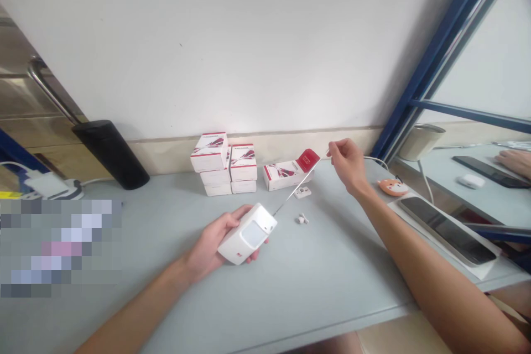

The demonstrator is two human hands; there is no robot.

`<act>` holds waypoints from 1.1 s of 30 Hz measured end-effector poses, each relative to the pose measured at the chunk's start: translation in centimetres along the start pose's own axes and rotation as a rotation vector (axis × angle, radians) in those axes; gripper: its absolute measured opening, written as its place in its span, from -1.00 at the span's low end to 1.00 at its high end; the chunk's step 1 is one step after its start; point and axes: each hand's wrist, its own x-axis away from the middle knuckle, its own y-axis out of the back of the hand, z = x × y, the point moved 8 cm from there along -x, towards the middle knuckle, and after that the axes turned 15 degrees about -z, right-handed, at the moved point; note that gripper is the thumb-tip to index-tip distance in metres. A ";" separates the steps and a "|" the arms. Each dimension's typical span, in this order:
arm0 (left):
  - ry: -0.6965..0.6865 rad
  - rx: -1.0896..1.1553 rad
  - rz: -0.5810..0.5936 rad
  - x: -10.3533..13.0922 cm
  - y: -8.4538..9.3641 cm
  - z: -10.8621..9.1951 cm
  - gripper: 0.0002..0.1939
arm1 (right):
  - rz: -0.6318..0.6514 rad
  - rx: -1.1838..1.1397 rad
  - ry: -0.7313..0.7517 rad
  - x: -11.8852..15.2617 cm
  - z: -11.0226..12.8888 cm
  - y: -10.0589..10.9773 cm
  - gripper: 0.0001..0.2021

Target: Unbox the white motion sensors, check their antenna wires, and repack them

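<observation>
My left hand [211,243] is wrapped round a white motion sensor [248,235] with a pale square window, tilted above the table. From its upper end a thin metal telescopic antenna [296,188] runs out long to the upper right. The fingertips of my right hand [346,160] pinch the antenna's far tip. Behind the antenna lies an opened white-and-red box [282,175] with its red flap [307,160] up. On the table nearby are a small white bracket-like part [302,192] and another small white piece [302,219], too small to name surely.
Several white-and-red boxes [209,152] are stacked by the wall. A black cylinder with a metal tube [110,152] leans at the left, near a white charger [47,182]. On the right are an orange-and-white fox-like item [393,187], a phone [446,229] and another person's hand [514,161] beyond the blue frame.
</observation>
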 end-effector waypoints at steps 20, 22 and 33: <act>0.006 0.081 0.031 -0.2 0.4 0.1 -0.45 | 0.000 0.055 0.039 -0.1 -0.4 0.3 -0.78; 0.005 0.085 0.036 -0.2 0.5 0.1 -0.44 | -0.008 0.058 0.051 -0.1 -0.3 0.4 -0.77; -0.015 0.141 0.051 -0.1 0.7 0.0 -0.47 | -0.057 -0.049 0.045 0.6 0.8 0.6 -0.76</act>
